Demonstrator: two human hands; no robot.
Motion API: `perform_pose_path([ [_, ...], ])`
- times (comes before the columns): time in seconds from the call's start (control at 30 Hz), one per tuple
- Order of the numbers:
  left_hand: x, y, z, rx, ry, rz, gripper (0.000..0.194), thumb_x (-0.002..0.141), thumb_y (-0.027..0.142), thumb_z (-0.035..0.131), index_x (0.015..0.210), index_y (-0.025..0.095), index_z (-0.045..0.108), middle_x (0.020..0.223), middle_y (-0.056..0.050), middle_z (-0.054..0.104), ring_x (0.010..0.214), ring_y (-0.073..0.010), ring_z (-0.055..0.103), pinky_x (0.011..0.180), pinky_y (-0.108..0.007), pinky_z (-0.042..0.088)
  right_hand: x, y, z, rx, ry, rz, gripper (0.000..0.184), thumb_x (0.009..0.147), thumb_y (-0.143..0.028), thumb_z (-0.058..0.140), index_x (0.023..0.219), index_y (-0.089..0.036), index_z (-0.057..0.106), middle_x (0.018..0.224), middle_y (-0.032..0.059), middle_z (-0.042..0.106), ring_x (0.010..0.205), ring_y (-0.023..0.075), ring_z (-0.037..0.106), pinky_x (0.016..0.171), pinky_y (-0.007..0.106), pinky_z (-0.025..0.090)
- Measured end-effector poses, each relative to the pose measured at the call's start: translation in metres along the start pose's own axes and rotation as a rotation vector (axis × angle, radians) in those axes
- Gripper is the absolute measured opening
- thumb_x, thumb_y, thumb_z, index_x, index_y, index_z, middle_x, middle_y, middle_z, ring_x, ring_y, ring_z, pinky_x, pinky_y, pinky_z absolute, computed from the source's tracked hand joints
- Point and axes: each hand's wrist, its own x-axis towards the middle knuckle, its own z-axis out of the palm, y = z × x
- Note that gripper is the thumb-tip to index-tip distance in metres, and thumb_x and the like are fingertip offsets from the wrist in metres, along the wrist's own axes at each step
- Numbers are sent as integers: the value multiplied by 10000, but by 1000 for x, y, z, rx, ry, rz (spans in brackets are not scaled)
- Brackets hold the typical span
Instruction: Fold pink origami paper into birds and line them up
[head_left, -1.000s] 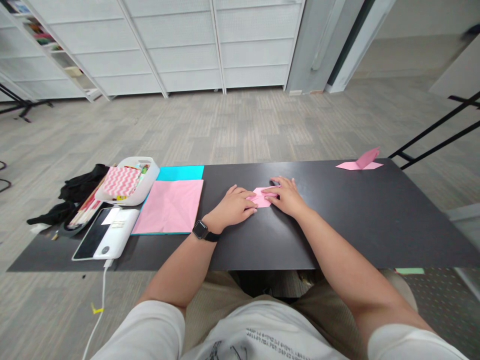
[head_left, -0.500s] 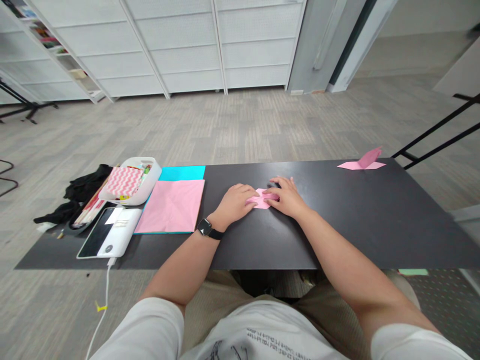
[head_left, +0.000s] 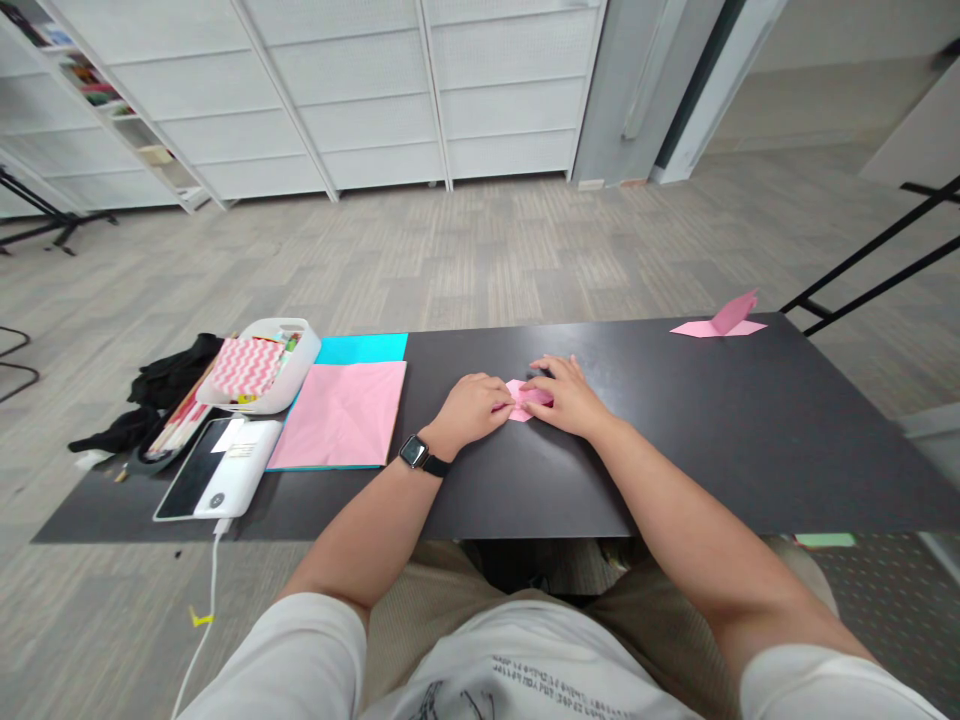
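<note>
nearest the viewer, a white cable runs up from the floor to a white device at the left of the black table. a wristwatch is strapped above the left hand.

the folded pink paper is located at the middle of the table, between both hands. the left hand pinches its left end between thumb and fingers. the right hand grasps its right part, thumb and index finger on a raised flap, other fingers spread.

a flat pink sheet lies left of the hands, on top of a blue sheet. a white basket stands just beyond the white device and contains a zigzag-patterned item. at the far right edge of the table rests a pink folded shape, one part upright. white cabinets stand across the carpet.
</note>
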Motion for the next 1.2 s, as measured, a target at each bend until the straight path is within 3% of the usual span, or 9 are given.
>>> perform_pose_path([
  [0.13, 1, 3, -1, 1, 8, -23, 235, 1030, 238, 583, 996, 229, 816, 1039, -49, 796, 973, -223, 691, 932, -390, 492, -1, 2, -1, -11, 7, -32, 245, 928, -412, 776, 1152, -329, 828, 1480, 105, 607, 1484, 390, 481, 1280, 794, 163],
  [0.3, 3, 8, -1, 10, 32, -85, 151, 992, 280, 656, 1012, 250, 802, 1062, -38, 786, 1000, -231, 684, 965, -399, 485, 2, 1, 2, -27, 44, -40, 179, 976, -388, 720, 1089, -317, 839, 1450, 102, 636, 1458, 375, 510, 1271, 802, 175],
  [0.53, 8, 13, 4, 30, 38, -131, 193, 1040, 298, 613, 1019, 256, 800, 1072, -33, 762, 977, -227, 654, 961, -408, 468, 2, -1, 1, -38, 51, -40, 173, 968, -374, 721, 1082, -318, 837, 1446, 103, 636, 1448, 368, 520, 1270, 787, 201],
  [0.77, 7, 14, 3, 32, 30, -146, 224, 1061, 304, 572, 979, 231, 768, 1059, -45, 733, 983, -227, 631, 1004, -422, 455, 0, 1, -2, -34, 50, 7, 304, 928, -423, 765, 1211, -318, 806, 1466, 111, 626, 1458, 392, 508, 1266, 799, 196],
  [1.03, 10, 17, 7, 61, 49, -223, 197, 1045, 286, 580, 968, 218, 748, 1063, -59, 714, 982, -231, 639, 1020, -429, 466, 1, 2, 0, -31, 35, 22, 166, 940, -363, 738, 1072, -312, 825, 1425, 95, 640, 1414, 366, 543, 1265, 801, 195],
  [1.2, 12, 15, 10, 33, 68, -239, 187, 1032, 267, 607, 1158, 220, 736, 1142, -67, 717, 1060, -248, 650, 1012, -414, 479, 3, 0, 1, -5, 38, 24, 147, 923, -311, 720, 1043, -299, 804, 1405, 91, 652, 1387, 352, 568, 1260, 802, 201],
])
